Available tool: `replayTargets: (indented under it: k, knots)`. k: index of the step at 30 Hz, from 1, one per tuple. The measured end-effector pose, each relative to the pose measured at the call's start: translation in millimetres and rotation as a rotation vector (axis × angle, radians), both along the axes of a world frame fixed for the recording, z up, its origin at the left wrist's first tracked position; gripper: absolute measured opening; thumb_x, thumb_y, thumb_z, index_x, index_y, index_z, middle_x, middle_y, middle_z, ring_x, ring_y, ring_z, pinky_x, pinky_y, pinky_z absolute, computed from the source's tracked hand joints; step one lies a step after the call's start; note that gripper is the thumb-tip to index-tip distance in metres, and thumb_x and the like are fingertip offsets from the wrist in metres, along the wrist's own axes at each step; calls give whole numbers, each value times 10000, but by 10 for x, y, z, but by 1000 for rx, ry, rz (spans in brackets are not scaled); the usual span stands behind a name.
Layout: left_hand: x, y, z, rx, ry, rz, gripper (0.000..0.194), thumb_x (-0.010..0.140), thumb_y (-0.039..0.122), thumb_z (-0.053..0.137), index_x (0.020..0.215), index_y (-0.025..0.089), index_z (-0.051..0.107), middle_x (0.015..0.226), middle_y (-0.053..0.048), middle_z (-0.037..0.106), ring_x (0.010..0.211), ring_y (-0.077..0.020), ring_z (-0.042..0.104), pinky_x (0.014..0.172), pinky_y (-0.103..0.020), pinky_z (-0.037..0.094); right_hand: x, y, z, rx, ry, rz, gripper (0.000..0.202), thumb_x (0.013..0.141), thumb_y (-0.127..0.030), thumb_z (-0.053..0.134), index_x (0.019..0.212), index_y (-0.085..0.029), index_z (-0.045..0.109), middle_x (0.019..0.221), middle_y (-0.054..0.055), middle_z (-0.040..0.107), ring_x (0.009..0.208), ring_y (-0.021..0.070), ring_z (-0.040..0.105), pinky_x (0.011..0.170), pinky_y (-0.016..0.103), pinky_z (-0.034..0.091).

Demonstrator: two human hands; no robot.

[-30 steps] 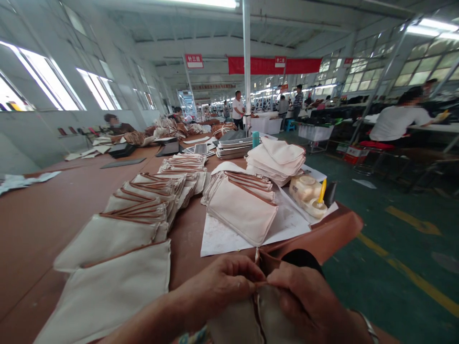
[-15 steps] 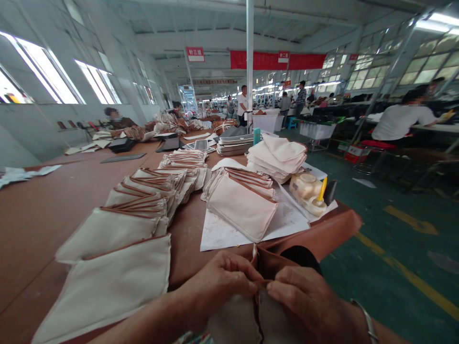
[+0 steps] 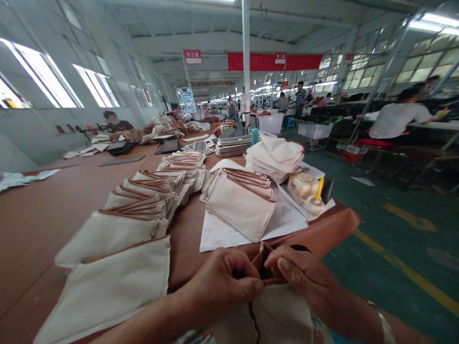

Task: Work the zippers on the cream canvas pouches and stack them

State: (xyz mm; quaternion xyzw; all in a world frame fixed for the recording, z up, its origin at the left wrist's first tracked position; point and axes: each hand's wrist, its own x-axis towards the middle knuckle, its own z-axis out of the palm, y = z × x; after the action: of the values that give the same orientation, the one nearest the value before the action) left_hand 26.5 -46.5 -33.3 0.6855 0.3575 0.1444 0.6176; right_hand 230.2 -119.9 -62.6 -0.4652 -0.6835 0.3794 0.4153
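At the table's near edge, a cream piece with brown edging (image 3: pixel 283 310) hangs between my hands. My left hand (image 3: pixel 229 274) pinches its brown edge from the left. My right hand (image 3: pixel 304 274) has its fingers closed on the brown edge at the right, the thumb raised against the forefinger. Ahead of them a stack of cream pieces (image 3: pixel 240 205) lies on white paper (image 3: pixel 218 234). More cream pieces with brown edges (image 3: pixel 118 282) spread in an overlapping row on the left.
A brown-covered table (image 3: pixel 71 191) stretches forward. At its right corner are a cloudy plastic container (image 3: pixel 303 186) with a yellow handle and another cream stack (image 3: pixel 274 155). A white post (image 3: pixel 246 71) rises behind; people sit and stand farther off.
My right hand has shifted its grip, its fingers and thumb now higher over the brown edge. More of the cream piece shows below. The view has shifted slightly.
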Motion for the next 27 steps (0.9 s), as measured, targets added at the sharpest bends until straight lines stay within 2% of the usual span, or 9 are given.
replayTargets:
  k: [3,6,11,13,16,18,21,24,27]
  knots:
    - [2,-20,16,61,6,1,202,698,302,698,640,109,686,640,-22,582,579,-116,453,524,-217,332,31,88,151,-43,-17,152,382,1019,-374,412,749,-170,589,762,-8,564,709,129,502,653,230,391]
    - [6,-48,30,89,1,-1,163,706,261,682,656,107,692,675,-33,602,622,-135,498,568,-219,377,29,130,168,-55,-21,247,312,1000,-332,457,768,-163,578,754,-13,569,692,118,498,629,218,383]
    - [12,-65,15,136,-61,-22,106,719,171,649,641,107,682,720,-36,616,685,-142,519,612,-214,389,-3,115,1,207,-88,156,125,890,-126,539,774,-166,566,774,0,574,689,119,507,624,226,377]
    - [29,-60,18,141,-69,-21,100,723,142,632,639,109,673,681,-18,590,642,-119,488,580,-204,364,20,118,20,277,-86,159,103,884,-102,527,823,-170,575,824,17,585,734,130,522,668,238,398]
    - [76,-55,55,193,-57,-10,109,737,129,620,641,114,669,615,8,541,577,-95,438,537,-196,329,85,147,166,156,-48,284,128,967,-193,462,954,-169,587,923,49,597,830,155,543,748,264,435]
    - [101,-54,91,265,-57,-11,128,748,141,634,626,115,665,602,9,533,578,-95,443,543,-196,332,119,176,253,75,-71,352,216,1006,-276,411,917,-169,577,874,31,572,799,153,522,738,264,429]
    - [82,-28,155,286,-72,-33,172,749,234,707,636,113,661,642,0,548,618,-107,466,569,-195,345,134,214,267,58,-117,336,351,1010,-378,402,734,-179,489,712,-22,461,669,127,426,643,245,375]
    - [-12,43,221,104,-36,-130,366,719,451,770,823,110,688,711,3,560,630,-109,440,546,-191,319,151,223,208,41,-90,282,375,1003,-417,411,721,-178,473,710,-23,454,653,120,412,600,233,349]
    - [-114,131,235,-6,14,-133,604,868,654,507,858,83,704,702,-24,562,610,-114,419,527,-205,297,197,201,179,18,-116,240,347,1008,-394,415,752,-177,502,724,-15,487,649,121,424,576,221,341]
